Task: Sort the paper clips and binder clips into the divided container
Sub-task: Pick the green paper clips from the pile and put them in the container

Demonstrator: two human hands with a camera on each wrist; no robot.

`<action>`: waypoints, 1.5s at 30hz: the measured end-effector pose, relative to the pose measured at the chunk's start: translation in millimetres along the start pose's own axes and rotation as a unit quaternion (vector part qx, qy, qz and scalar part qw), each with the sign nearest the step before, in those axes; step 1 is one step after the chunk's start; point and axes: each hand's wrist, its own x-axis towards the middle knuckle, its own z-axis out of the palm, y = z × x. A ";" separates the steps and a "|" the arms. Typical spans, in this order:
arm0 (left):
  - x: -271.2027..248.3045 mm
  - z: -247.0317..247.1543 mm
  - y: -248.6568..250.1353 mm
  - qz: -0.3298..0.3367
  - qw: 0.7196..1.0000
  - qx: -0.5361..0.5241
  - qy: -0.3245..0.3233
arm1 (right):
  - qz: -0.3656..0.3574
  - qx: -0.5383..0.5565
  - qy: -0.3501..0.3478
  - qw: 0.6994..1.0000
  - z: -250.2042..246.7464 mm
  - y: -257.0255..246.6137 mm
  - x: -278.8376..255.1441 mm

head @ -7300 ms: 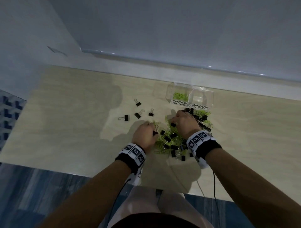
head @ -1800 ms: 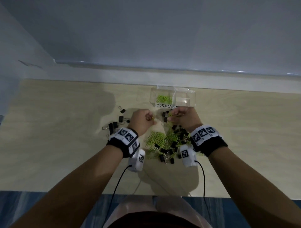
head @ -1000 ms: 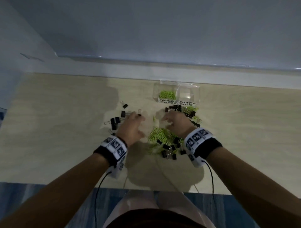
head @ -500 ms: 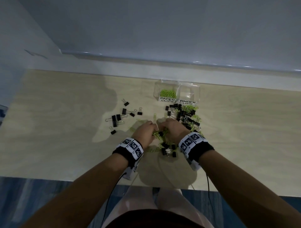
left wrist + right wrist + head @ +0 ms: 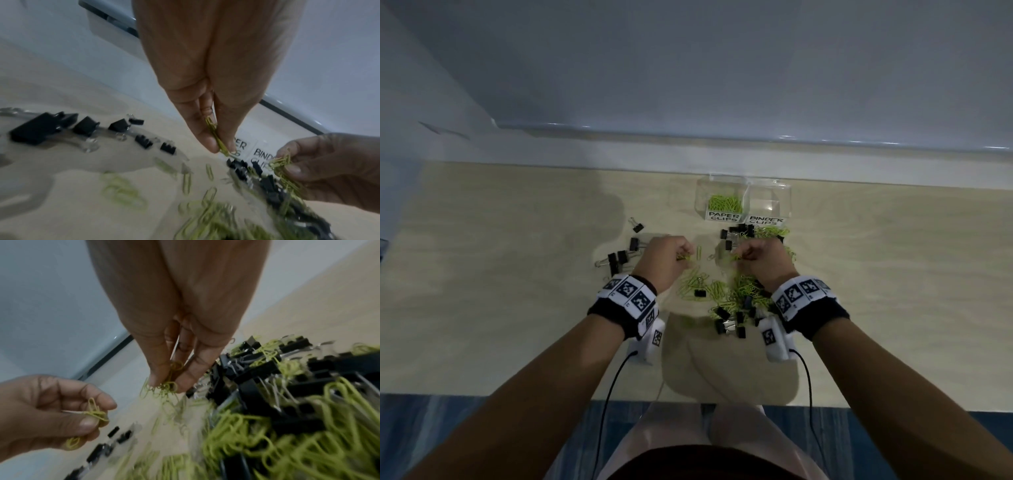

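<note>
A clear divided container [image 5: 743,202] stands at the back; its left half, labelled PAPER CLIPS, holds green paper clips [image 5: 724,204], and the BINDER CLIPS half looks bare. My left hand [image 5: 671,255] is raised above the table and pinches a few green paper clips [image 5: 216,138]. My right hand [image 5: 756,255] pinches another small bunch of green clips [image 5: 170,382]. Below and between the hands lies a mixed pile of green paper clips and black binder clips [image 5: 729,298].
A loose group of black binder clips [image 5: 623,253] lies left of my left hand. More binder clips and green clips [image 5: 753,231] sit just in front of the container. The table's near edge [image 5: 517,394] runs under my forearms; a wall ledge runs behind the container.
Both hands have lifted out of the pile and moved forward toward the container, each now carrying green paper clips. They have drawn slightly apart.
</note>
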 end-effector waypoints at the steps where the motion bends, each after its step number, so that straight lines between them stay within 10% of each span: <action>1: 4.3 -3.4 4.1 0.001 1.000 -0.007 0.008 | -0.001 0.024 0.009 1.000 -2.8 -3.1 2.7; 16: 108.1 -1.1 70.2 0.026 0.997 -0.011 0.072 | -0.037 0.037 0.166 0.985 -20.3 -63.4 82.9; 24: 50.9 -26.7 16.1 0.064 0.996 -0.021 0.055 | -0.181 -0.204 0.038 0.961 4.2 -44.9 49.8; 32: -28.4 6.8 -62.3 -0.087 0.993 0.072 -0.023 | -0.226 -0.393 -0.213 0.865 52.9 -34.6 26.0; 38: -31.5 41.3 -35.9 -0.022 0.999 -0.003 -0.042 | -0.277 -0.417 -0.204 0.841 42.5 -12.4 7.7; 45: -34.6 56.9 -16.6 -0.001 0.996 0.063 -0.055 | -0.254 -0.340 -0.109 0.899 19.8 11.9 -17.9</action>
